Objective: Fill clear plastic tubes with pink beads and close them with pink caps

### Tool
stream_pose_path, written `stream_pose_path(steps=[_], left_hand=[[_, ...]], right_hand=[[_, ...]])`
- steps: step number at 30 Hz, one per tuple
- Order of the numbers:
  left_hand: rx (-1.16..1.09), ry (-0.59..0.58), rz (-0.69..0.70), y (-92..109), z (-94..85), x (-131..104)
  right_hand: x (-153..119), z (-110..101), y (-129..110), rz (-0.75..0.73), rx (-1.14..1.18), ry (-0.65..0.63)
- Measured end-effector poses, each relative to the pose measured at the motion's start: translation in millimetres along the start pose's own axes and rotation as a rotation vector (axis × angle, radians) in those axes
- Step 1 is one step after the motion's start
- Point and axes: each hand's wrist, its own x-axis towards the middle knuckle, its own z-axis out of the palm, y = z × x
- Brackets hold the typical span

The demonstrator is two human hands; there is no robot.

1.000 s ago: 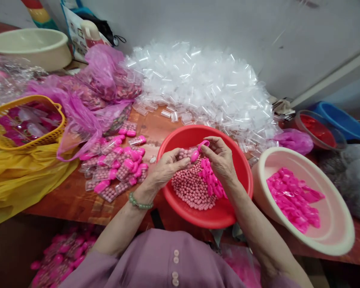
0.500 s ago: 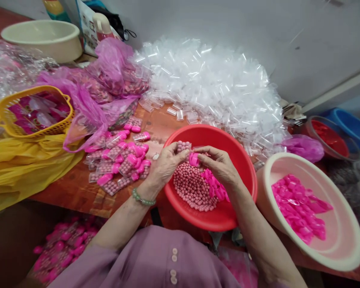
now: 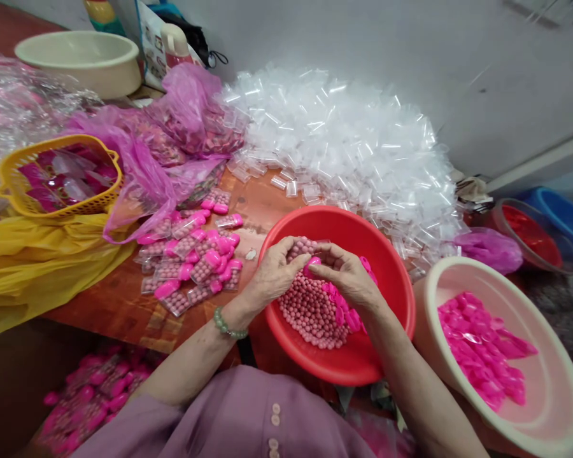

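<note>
L hand (image 3: 273, 275) and R hand (image 3: 347, 275) are close together over the red basin (image 3: 407, 305). L pinches a small clear case (image 3: 304, 245) of beads btwn thumb & fingers; R has thumb & fingertips closed on a pink cap (image 3: 312, 263) right by it. Fingers hide the join, so can't tell if the cap is seated.

Handling, as a judgement: case prob. v. light, thin stiff plastic, smooth & a bit slippery, may crack or flex if squeezed hard. Best held by its flat sides, low down, clear of the cap end & kept upright-ish, as loose beads would roll out. Cap looks light w/ some give; grip by its outer sides.

Below the hands, in the basin: loose beads (image 3: 310, 315) w/ pink pieces (image 3: 344, 312) alongside. L of the basin, a pile of capped cases (image 3: 195, 257) on the table (image 3: 262, 197). Beyond, a big heap of clear cases (image 3: 344, 140). To the R, just beside the basin, a pale tub (image 3: 434, 270) w/ more pink parts (image 3: 484, 353).
</note>
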Motion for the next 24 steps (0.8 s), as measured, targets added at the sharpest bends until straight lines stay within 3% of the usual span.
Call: stream_pose_path(steps=[3, 6, 9, 13, 17, 24], left_hand=[[-0.061, -0.031, 0.003, -1, -0.3, 0], [-0.101, -0.051, -0.016, -2, 0.5, 1], [-0.056, -0.188, -0.082, -1, 0.9, 1], [-0.117, -0.329, -0.135, 3, 0.5, 1], [-0.152, -0.352, -0.152, 5, 0.2, 2], [-0.146, -0.3, -0.165, 1, -4.0, 5]], right_hand=[[0, -7, -5, -0.038, -0.071, -0.004], [-1, -14, -12, -0.104, 0.005, 0.157], [0, -12, -16, -0.214, 0.129, 0.281], [3, 0, -17, -0.355, 0.009, 0.302], [4, 6, -18, -0.426, -0.151, 0.33], [2, -4, -17, -0.474, -0.318, 0.326]])
